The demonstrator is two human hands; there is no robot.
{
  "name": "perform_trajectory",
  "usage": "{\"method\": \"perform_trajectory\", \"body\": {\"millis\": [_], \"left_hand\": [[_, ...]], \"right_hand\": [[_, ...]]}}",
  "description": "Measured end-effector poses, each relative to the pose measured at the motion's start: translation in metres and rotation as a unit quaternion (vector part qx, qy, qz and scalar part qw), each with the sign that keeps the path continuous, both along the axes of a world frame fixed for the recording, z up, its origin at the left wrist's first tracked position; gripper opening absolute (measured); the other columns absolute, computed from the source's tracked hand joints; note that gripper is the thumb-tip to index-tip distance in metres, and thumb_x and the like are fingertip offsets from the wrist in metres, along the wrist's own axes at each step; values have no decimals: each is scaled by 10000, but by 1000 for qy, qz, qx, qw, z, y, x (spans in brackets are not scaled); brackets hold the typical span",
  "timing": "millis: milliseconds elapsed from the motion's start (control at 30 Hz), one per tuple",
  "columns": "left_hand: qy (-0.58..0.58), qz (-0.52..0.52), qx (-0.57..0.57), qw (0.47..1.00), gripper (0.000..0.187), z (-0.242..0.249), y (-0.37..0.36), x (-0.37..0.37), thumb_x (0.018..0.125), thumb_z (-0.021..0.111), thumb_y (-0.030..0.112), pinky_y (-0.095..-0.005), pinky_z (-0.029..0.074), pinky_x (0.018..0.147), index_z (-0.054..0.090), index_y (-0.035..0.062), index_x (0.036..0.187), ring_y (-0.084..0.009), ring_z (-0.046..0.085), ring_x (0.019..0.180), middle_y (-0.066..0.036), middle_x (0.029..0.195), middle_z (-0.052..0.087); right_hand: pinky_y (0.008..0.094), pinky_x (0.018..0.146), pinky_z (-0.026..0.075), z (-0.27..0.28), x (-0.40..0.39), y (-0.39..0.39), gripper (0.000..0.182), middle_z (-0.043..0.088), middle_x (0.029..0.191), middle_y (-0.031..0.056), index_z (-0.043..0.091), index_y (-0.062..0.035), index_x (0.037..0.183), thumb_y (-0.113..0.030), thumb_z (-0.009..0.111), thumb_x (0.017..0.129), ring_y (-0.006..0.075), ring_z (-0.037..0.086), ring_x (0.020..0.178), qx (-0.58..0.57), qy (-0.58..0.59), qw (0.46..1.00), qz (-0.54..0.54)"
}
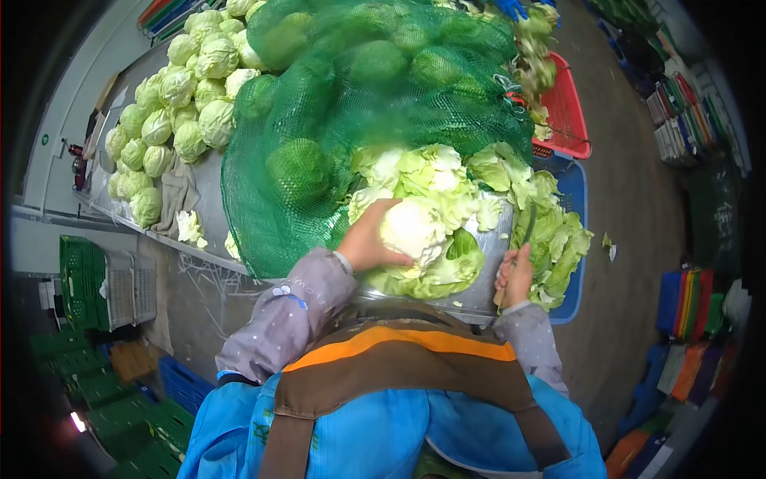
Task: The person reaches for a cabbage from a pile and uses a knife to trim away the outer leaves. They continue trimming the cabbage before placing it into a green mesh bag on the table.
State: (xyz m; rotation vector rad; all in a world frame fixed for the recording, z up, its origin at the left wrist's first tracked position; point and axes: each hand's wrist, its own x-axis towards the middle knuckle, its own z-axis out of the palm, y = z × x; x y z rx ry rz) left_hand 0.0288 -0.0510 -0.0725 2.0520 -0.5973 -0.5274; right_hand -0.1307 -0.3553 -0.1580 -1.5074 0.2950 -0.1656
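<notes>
My left hand (372,238) is wrapped round the left side of a pale, trimmed cabbage (413,230) near the front of the metal table. Loose green outer leaves (435,275) lie under and around that cabbage. My right hand (515,275) is closed round the handle of a knife (531,222); its thin, dark, slightly curved blade points away from me, apart from the cabbage. Just beyond, a green net sack (299,172) full of cabbages spreads over the table.
Trimmed cabbages (179,88) are piled at the back left, near a grey cloth (179,195). On the right, a blue crate (573,295) full of leaves and a red crate (570,108) stand against the table. A blue-gloved hand (511,8) shows at the far edge.
</notes>
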Motion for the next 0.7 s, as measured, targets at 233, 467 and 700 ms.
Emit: {"method": "perform_trajectory", "body": {"millis": [233,467,700], "left_hand": [[14,-26,-13,999,953,2,6,0,546,899,217,-339,384,1006,373,60,1326,-251,474,1182,-130,1254,498],[9,61,-59,996,1085,17,49,-2,486,909,169,-389,329,1073,310,74,1385,-275,400,1251,-146,1283,455],[-122,128,55,983,1018,2,40,-11,448,895,317,-431,361,1035,412,47,1302,-372,432,1204,-206,1226,489]], "right_hand": [[345,887,473,81,79,90,539,569,1003,100,527,-86,1232,-253,748,770,242,566,980,-211,-56,976,-17],[331,737,470,51,131,110,342,584,901,77,622,-87,998,-117,762,687,194,571,810,-229,19,961,156],[339,661,467,28,105,94,397,588,958,135,593,-101,1061,-97,732,689,241,591,799,-232,188,939,172]]}}
